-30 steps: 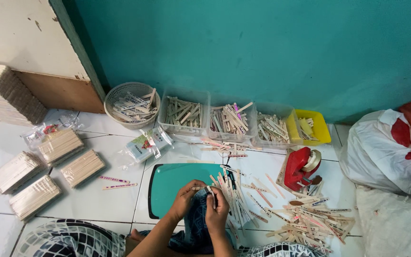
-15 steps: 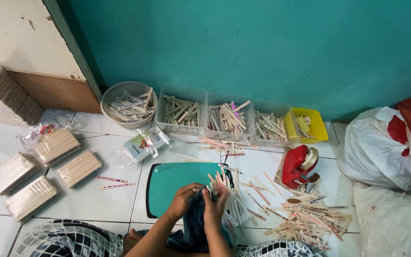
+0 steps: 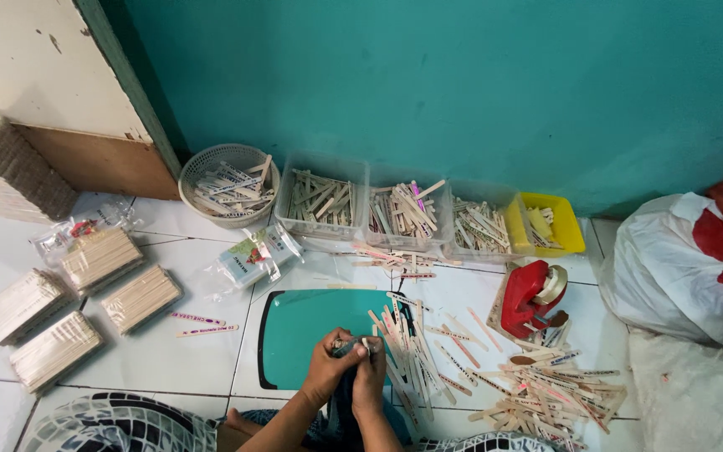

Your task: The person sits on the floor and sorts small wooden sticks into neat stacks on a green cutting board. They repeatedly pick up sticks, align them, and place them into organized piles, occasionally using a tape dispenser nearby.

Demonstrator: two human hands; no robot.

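Both hands are low in the frame, pressed together over the near edge of the teal plastic board (image 3: 303,335) that lies flat on the white tiled floor (image 3: 211,360); the left hand (image 3: 328,372) is curled, its fingers closed around a small bundle of flat wooden sticks (image 3: 350,344) pinched at the top; the right hand (image 3: 370,377) sits touching the left, fingertips gripping the same bundle from the other side; just right of the hands, a fan of loose printed wooden sticks (image 3: 407,351) spreads across the board's edge and onto the tiles; further right lies a bigger heap of mixed sticks (image 3: 546,389), and beside it a red tape dispenser (image 3: 529,297); along the teal wall stand a round white mesh basket (image 3: 226,184), three clear plastic tubs (image 3: 361,205) and a yellow tray (image 3: 550,222), all holding sticks; at the left, wrapped bundles of plain sticks (image 3: 94,293) rest on the floor, well apart from the hands.
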